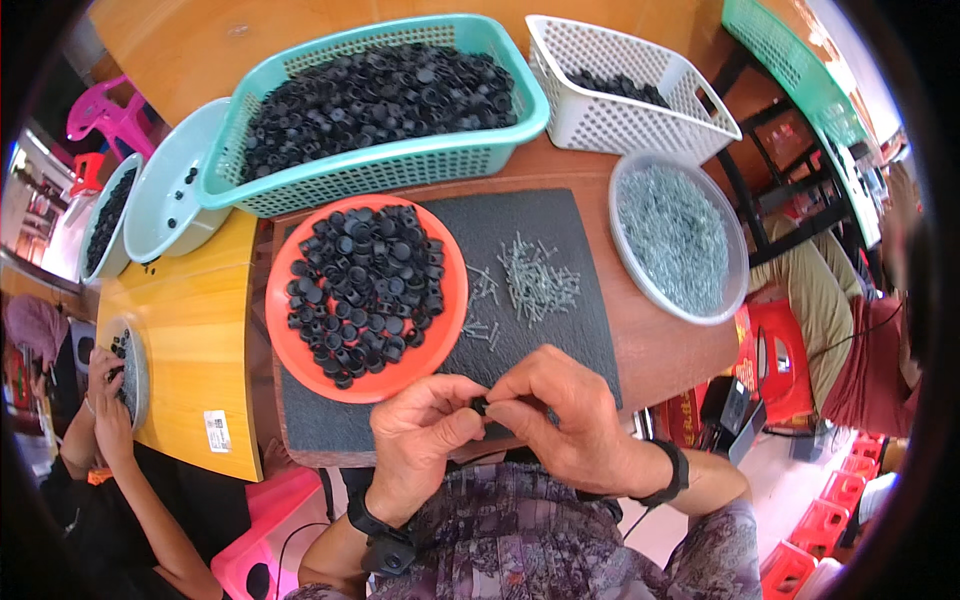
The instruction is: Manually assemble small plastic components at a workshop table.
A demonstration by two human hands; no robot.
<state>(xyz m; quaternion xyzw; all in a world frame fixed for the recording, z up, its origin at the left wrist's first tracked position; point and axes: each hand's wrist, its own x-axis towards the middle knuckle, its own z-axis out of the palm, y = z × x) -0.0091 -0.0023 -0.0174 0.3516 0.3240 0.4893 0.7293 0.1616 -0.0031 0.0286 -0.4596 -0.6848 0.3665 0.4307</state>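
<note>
My left hand (425, 435) and my right hand (565, 420) meet just over the near edge of a dark mat (400, 408). Both pinch a small black plastic part (479, 406) between their fingertips; most of it is hidden. Left of centre, a round orange-red plate (285, 350) is heaped with black plastic caps (365, 270). To its right, several thin metal screws or pins (540, 280) lie loose on the mat, with a smaller scatter beside the plate. Each wrist wears a black band.
Behind the plate stands a turquoise basket (380, 180) full of black parts. Beside it is a white basket (640, 130). A clear tub (735, 290) of shiny small pieces is at right. On the left, a co-worker's hands (105, 385) are over a bowl at a yellow table (190, 340).
</note>
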